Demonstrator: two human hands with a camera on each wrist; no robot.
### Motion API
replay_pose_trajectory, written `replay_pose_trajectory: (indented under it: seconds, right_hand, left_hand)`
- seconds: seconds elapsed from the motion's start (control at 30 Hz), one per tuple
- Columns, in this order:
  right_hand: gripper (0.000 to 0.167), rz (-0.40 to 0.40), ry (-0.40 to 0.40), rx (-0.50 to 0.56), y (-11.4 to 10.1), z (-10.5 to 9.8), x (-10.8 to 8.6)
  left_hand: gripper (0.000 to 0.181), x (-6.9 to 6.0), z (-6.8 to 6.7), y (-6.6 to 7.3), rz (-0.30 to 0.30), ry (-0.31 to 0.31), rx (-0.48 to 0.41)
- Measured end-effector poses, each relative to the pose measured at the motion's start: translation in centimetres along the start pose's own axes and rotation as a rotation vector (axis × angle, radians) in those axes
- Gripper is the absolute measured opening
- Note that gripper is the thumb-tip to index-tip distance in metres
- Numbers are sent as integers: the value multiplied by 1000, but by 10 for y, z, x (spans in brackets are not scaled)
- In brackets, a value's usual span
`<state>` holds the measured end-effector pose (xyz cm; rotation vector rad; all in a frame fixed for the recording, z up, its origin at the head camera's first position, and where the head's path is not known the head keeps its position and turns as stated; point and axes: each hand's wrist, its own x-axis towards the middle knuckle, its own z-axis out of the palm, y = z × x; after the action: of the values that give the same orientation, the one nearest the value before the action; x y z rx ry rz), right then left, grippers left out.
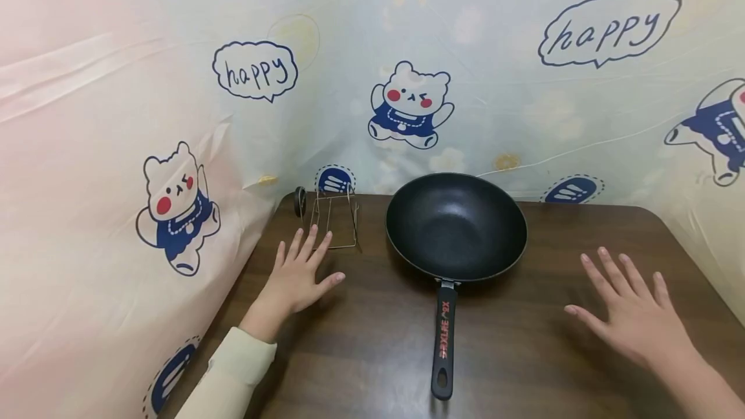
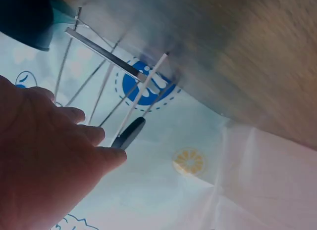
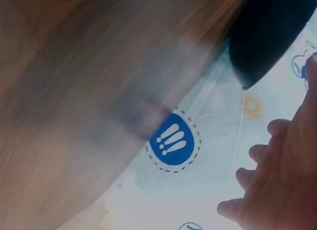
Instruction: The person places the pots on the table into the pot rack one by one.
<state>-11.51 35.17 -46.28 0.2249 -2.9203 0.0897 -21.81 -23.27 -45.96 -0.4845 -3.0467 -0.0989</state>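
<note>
A black frying pan (image 1: 456, 228), deep and wok-like, sits near the middle of the table, its black handle (image 1: 444, 341) with red lettering pointing toward me. My left hand (image 1: 298, 282) has its fingers spread and holds nothing. Just beyond its fingertips stands a thin metal wire rack (image 1: 334, 218), with a black disc-shaped part (image 1: 299, 202) at its left side. The left wrist view shows the rack's bars (image 2: 106, 54) past the fingers. To the right of the pan, my right hand (image 1: 634, 309) is spread too, apart from the pan and holding nothing.
The brown wooden table (image 1: 372, 354) has rounded back corners. A pale cloth (image 1: 495, 108) printed with bears and "happy" bubbles hangs behind it and along both sides, close to the table's edges.
</note>
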Motion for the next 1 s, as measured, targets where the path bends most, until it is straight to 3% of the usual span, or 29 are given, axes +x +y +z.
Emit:
replay_pose_trajectory:
  seconds: [0.27, 0.43, 0.63, 0.8, 0.87, 1.0]
  right_hand:
    - [93, -69, 33, 67, -15, -6, -8]
    - [89, -81, 55, 156, -24, -3, -12]
    - [77, -91, 63, 435, -39, -3, -18]
    - [60, -28, 15, 679, -57, -6, -23]
    - [53, -15, 3, 757, -64, -7, -23]
    - [45, -70, -10, 957, -74, -5, -20]
  left_hand:
    - [87, -13, -5, 12, 88, 2, -118]
    - [79, -23, -9, 21, 145, -34, -282]
    - [63, -33, -9, 29, 205, -174, -634]
    - [53, -38, -5, 35, 264, -305, -918]
    - [57, -39, -3, 39, 310, -373, -1073]
    - [70, -41, 0, 52, 369, -544, -1446]
